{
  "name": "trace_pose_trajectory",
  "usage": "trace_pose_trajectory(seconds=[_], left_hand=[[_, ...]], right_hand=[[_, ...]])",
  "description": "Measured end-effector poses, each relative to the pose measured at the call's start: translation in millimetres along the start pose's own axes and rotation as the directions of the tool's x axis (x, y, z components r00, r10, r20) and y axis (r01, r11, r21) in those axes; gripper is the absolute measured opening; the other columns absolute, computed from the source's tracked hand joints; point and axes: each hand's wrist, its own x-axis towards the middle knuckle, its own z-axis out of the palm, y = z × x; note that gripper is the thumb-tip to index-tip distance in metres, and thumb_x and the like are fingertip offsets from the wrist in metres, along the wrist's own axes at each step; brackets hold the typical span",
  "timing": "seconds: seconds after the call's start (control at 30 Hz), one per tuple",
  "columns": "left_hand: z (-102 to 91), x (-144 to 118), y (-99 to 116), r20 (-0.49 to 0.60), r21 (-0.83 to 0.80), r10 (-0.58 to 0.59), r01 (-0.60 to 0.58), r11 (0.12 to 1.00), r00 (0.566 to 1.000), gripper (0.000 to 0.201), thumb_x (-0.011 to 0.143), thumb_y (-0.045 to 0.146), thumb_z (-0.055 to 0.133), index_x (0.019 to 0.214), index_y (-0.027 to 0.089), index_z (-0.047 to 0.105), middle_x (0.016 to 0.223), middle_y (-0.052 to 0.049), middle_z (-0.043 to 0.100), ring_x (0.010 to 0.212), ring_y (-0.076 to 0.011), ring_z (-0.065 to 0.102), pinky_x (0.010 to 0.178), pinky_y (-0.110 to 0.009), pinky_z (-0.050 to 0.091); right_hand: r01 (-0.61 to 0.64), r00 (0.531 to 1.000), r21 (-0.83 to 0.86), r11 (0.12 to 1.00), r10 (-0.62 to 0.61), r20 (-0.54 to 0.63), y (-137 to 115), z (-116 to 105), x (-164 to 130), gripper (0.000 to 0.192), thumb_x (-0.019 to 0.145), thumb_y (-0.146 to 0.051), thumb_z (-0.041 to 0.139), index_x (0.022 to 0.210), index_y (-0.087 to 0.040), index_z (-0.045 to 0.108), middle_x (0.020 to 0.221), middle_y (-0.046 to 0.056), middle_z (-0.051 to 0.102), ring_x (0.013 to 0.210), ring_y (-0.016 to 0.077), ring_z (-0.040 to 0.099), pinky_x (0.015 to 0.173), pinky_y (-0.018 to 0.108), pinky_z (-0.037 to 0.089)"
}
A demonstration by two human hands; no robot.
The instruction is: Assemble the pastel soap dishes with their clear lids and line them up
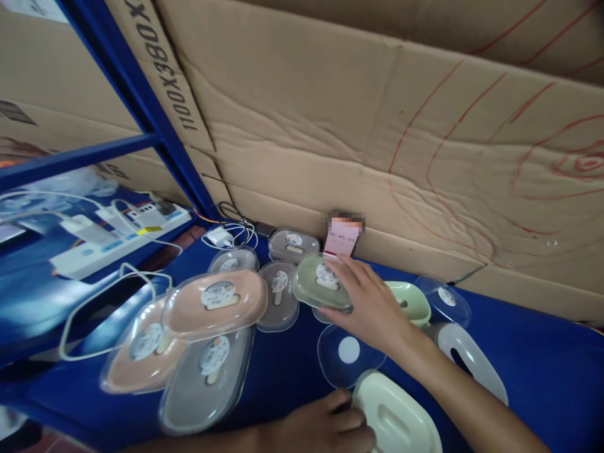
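Hands over soap boxes on a blue table, centre and lower centre of the frame.

Right hand (372,308) reaches in from the lower right and grips the green lidded box (323,282) at centre, thumb on the clear lid and fingers curled under its near edge; box sits just left of the palm, tilted; left hand (325,428) lies at the bottom edge, its fingers resting against the cream tray (401,421) just to its right, whether it grips cannot be told; a loose clear lid (348,353) lies between the two hands; pink boxes (214,304) and a grey box (207,377) overlap at lower left; a phone (343,238) leans on the cardboard wall (377,126) just above the green box.
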Motion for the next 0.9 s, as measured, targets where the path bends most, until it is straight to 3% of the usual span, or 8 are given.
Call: trace_pose_trajectory(seconds=[0.13,0.27,0.37,0.47,0.6,0.73,0.83,0.9], left_hand=[[8.6,-6,1,-0.037,0.044,0.011,-0.01,0.999,0.999,0.012,0.111,0.026,0.064,0.105,0.02,0.072,0.117,0.005,0.072,0.097,-0.0112,0.06,0.096,-0.034,0.044],[12.7,-6,4,-0.058,0.062,0.006,-0.003,0.998,0.998,0.008,0.108,0.028,0.069,0.105,0.022,0.072,0.118,0.004,0.071,0.099,-0.0133,0.059,0.098,-0.035,0.045],[9.6,-2,6,-0.035,0.049,-0.035,0.036,0.998,0.999,0.011,0.105,0.029,0.073,0.098,0.021,0.07,0.106,0.004,0.069,0.093,-0.0139,0.057,0.09,-0.034,0.045],[5.8,1,6,-0.004,0.047,-0.04,0.04,0.998,0.999,0.014,0.104,0.029,0.074,0.094,0.02,0.068,0.102,0.003,0.067,0.092,-0.0143,0.057,0.087,-0.033,0.045],[6.2,2,7,0.007,0.017,-0.046,0.045,0.999,0.999,0.01,0.107,0.027,0.069,0.099,0.021,0.069,0.104,0.004,0.068,0.094,-0.0139,0.059,0.092,-0.032,0.047],[12.0,-1,10,0.035,-0.008,-0.087,0.087,0.996,0.996,0.01,0.107,0.029,0.069,0.11,0.019,0.071,0.108,0.001,0.072,0.103,-0.0146,0.062,0.103,-0.03,0.047],[16.3,-3,12,0.003,-0.032,-0.128,0.128,0.991,0.992,0.023,0.109,0.032,0.066,0.127,0.018,0.069,0.122,-0.002,0.074,0.119,-0.0153,0.061,0.112,-0.028,0.044],[16.7,-4,12,0.006,-0.033,-0.115,0.115,0.993,0.993,0.023,0.109,0.033,0.066,0.127,0.019,0.069,0.123,-0.002,0.074,0.12,-0.0155,0.061,0.112,-0.028,0.044]], right_hand=[[0.068,0.977,-0.002,0.998,-0.067,-0.201,17,-29,-48,0.078,0.097,-0.046,0.075,0.164,-0.027,0.04,0.167,0.015,0.047,0.15,0.0351,0.052,0.119,0.056,0.051],[-0.066,0.977,-0.077,0.995,0.049,-0.205,49,-50,-97,0.077,0.098,-0.047,0.074,0.165,-0.028,0.04,0.167,0.014,0.048,0.149,0.0357,0.053,0.118,0.054,0.051],[-0.23,0.959,-0.102,0.968,0.208,-0.191,82,-46,-118,0.072,0.101,-0.055,0.068,0.163,-0.029,0.043,0.164,0.014,0.051,0.149,0.0359,0.054,0.119,0.056,0.049],[-0.269,0.955,-0.136,0.953,0.246,-0.168,99,-34,-124,0.066,0.105,-0.059,0.059,0.161,-0.027,0.046,0.164,0.017,0.05,0.15,0.0396,0.051,0.118,0.063,0.046],[-0.027,0.994,-0.194,0.981,0.006,-0.105,68,-34,-115,0.047,0.109,-0.043,0.059,0.153,-0.027,0.056,0.163,0.014,0.054,0.153,0.0353,0.048,0.121,0.06,0.041],[0.3,0.952,-0.055,0.953,-0.295,0.075,5,-41,-102,0.031,0.111,-0.028,0.053,0.138,-0.024,0.067,0.14,0.004,0.074,0.135,0.021,0.064,0.116,0.041,0.05],[0.382,0.917,-0.035,0.924,-0.373,0.144,-21,-32,-97,0.035,0.113,-0.022,0.041,0.137,-0.021,0.068,0.142,0.003,0.073,0.136,0.021,0.064,0.115,0.041,0.053],[0.359,0.926,-0.035,0.933,-0.351,0.14,-22,-22,-95,0.037,0.113,-0.021,0.041,0.142,-0.021,0.065,0.143,0.003,0.073,0.135,0.0222,0.065,0.114,0.043,0.054]])
